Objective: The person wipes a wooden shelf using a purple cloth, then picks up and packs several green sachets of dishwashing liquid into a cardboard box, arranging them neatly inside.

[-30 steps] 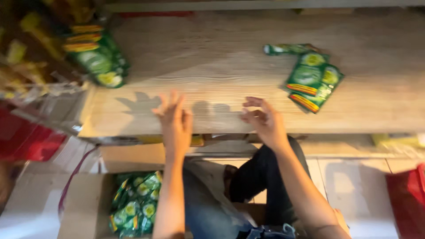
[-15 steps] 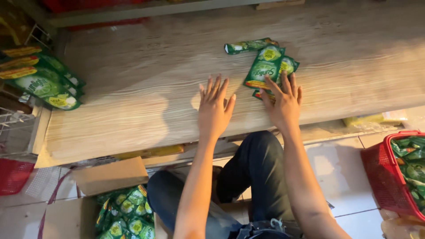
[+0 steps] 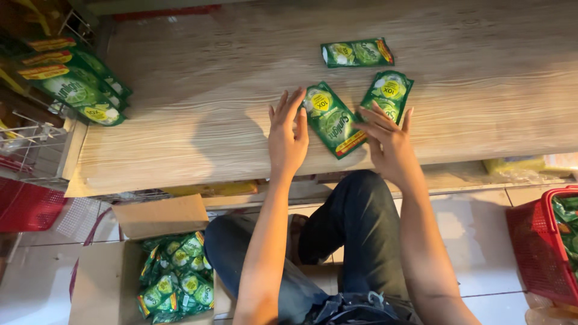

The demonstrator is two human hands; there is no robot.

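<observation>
I have both hands flat on the wooden shelf [image 3: 180,138] in the middle of the frame. My left hand [image 3: 288,141] lies palm down with fingers [image 3: 283,108] spread and straight, gripping nothing; its fingertips sit just beside the left edge of a green sachet [image 3: 333,119] that lies tilted on the shelf. My right hand [image 3: 390,143] is also open, fingers [image 3: 372,123] splayed, pressing on the lower end of a second sachet [image 3: 387,91] and touching the right edge of the first one; it holds neither in a closed grip. A third sachet [image 3: 356,52] lies flat higher up, apart from both hands. At the upper left of the frame a stack of the same green packs [image 3: 75,84] rests on the shelf's end. Below the shelf, at lower left, an open carton [image 3: 99,283] on the floor holds more green packs. A red basket [image 3: 539,247] stands at the right edge, another red basket [image 3: 27,204] at the left.
</observation>
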